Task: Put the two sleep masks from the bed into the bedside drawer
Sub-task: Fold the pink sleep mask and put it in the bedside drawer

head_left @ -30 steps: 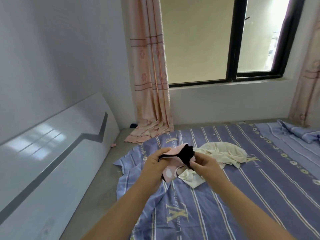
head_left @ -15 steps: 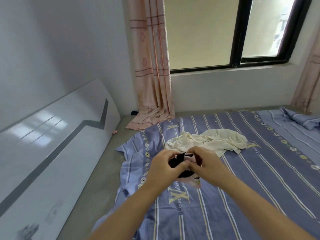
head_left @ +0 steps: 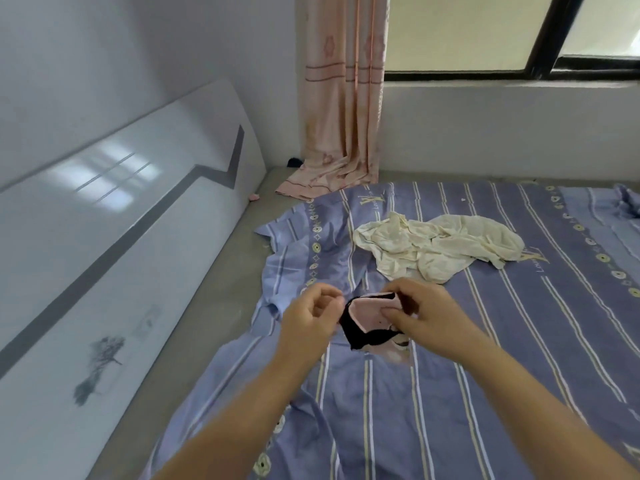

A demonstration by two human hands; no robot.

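Note:
A pink sleep mask with black trim and a black strap hangs above the purple striped sheet, held in my right hand by its upper edge. More pink and black fabric hangs under my right hand; I cannot tell if it is the second mask. My left hand is just left of the mask, fingers curled, touching its black strap at the edge. No bedside drawer is in view.
A crumpled cream cloth lies on the sheet beyond my hands. The glossy white headboard runs along the left. A pink curtain hangs down to the bare mattress edge under the window.
My hands have dropped lower in view and drawn slightly apart, and the camera has tilted down. The mask, bunched dark between both hands before, now shows its pink face in my right hand.

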